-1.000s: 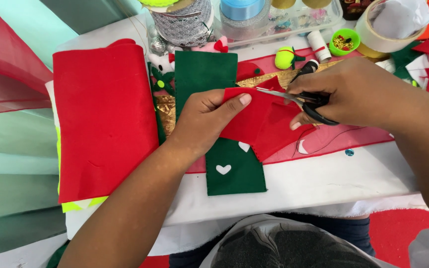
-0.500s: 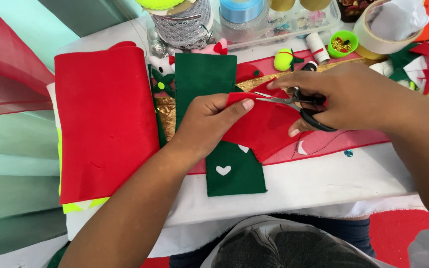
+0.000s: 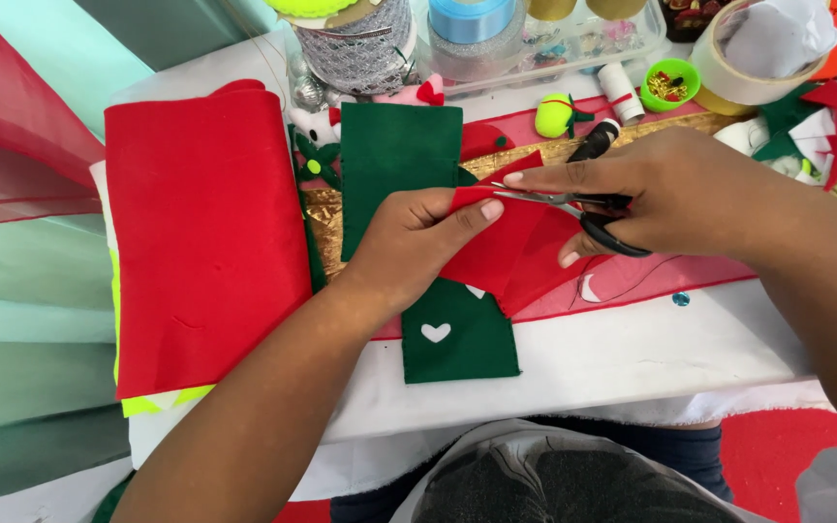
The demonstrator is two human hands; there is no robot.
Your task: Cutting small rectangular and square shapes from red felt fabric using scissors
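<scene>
Broadly, a white-covered tabletop (image 3: 632, 363) carries everything, with sheer red and pale green fabric draped off its left side. Biggest on it is a folded stack of red felt (image 3: 205, 232) lying flat at the left, a yellow-green layer showing at its lower edge. Beside that, a long strip of green felt (image 3: 404, 169) runs from the top of the work area toward the person; its near end has a small white heart-shaped cutout (image 3: 435, 332). Over the middle of that strip is the red felt piece (image 3: 506, 254), lifted just above it and pinched along its left edge by the left hand (image 3: 414, 242), thumb on top and fingers curled under. From the other side, the right hand (image 3: 651, 189) is closed through the black handles of a pair of scissors (image 3: 573, 205), index finger stretched along the top; the blades lie nearly together at the upper edge of the red piece, tips pointing toward the left thumb. Farther back stand a roll of tan tape (image 3: 743, 73), spools of silver and blue ribbon, and a small green cup (image 3: 668, 85).
</scene>
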